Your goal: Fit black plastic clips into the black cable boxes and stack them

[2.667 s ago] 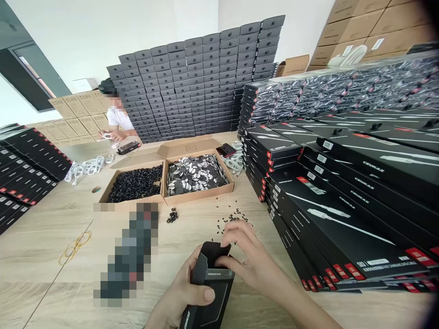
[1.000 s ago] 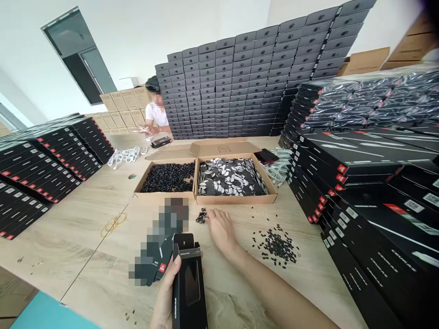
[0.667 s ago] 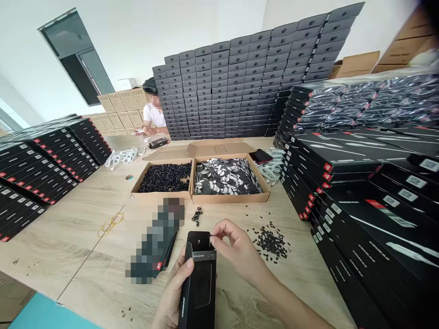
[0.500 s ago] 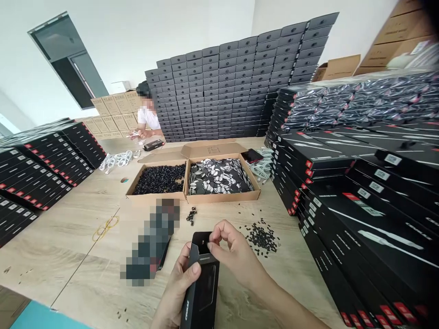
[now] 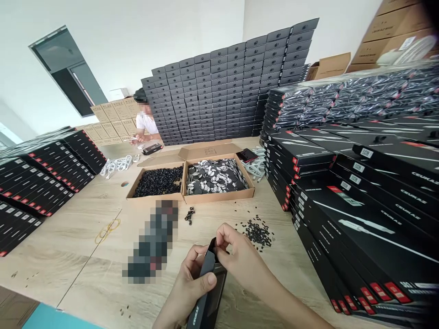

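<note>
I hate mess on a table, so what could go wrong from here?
The right hand, at the open end of the box, might crease its flap. It is also near the loose black bits and could scatter them. A tight squeeze by the left hand might dent the box.
</note>
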`<action>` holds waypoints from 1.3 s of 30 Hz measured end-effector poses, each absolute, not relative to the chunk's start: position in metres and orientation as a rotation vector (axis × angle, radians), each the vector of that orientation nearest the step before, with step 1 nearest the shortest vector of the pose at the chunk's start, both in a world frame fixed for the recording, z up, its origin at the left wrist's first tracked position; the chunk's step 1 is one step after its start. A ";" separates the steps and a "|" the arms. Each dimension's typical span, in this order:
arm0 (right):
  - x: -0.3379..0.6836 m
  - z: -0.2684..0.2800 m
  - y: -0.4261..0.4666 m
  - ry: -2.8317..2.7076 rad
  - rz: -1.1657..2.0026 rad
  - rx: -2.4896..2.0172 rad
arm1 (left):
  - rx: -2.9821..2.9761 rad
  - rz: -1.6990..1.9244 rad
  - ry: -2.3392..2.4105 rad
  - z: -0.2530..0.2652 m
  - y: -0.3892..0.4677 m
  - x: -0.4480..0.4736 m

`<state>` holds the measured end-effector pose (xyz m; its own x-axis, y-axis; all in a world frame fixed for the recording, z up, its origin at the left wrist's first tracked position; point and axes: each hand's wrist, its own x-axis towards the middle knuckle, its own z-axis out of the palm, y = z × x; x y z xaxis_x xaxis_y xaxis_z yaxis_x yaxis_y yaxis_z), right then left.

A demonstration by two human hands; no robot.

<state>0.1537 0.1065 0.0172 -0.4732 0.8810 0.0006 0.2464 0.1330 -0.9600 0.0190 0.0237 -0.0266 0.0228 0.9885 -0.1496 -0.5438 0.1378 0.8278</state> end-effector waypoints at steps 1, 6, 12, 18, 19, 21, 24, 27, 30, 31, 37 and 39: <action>0.154 0.018 0.105 -1.832 1.336 -1.106 | 0.665 1.335 0.855 -0.027 0.024 0.019; 0.157 0.020 0.105 -1.820 1.350 -1.097 | 0.736 1.391 0.858 -0.032 0.024 0.019; 0.158 0.021 0.104 -1.790 1.347 -1.108 | 0.772 1.354 0.873 -0.029 0.023 0.018; 0.156 0.020 0.097 -1.599 1.407 -1.057 | 0.804 1.416 0.906 -0.030 0.022 0.021; 0.157 0.020 0.096 -1.583 1.443 -1.013 | 0.809 1.435 0.930 -0.031 0.022 0.020; 0.161 0.021 0.095 -1.569 1.506 -0.922 | 0.813 1.463 0.980 -0.035 0.021 0.017; 0.169 0.024 0.092 -1.563 1.462 -0.953 | 0.823 1.443 0.975 -0.035 0.024 0.017; 0.176 0.029 0.088 -1.592 1.352 -1.071 | 0.841 1.396 0.942 -0.027 0.027 0.022; 0.180 0.032 0.086 -1.640 1.294 -1.113 | 0.890 1.381 0.975 -0.017 0.029 0.029; 0.181 0.033 0.085 -1.648 1.287 -1.117 | 0.905 1.376 0.989 -0.014 0.029 0.031; 0.185 0.027 0.089 -1.586 1.362 -1.117 | 0.903 1.350 0.998 -0.017 0.029 0.036; 0.186 0.023 0.090 -1.558 1.409 -1.105 | 0.892 1.353 1.002 -0.021 0.030 0.034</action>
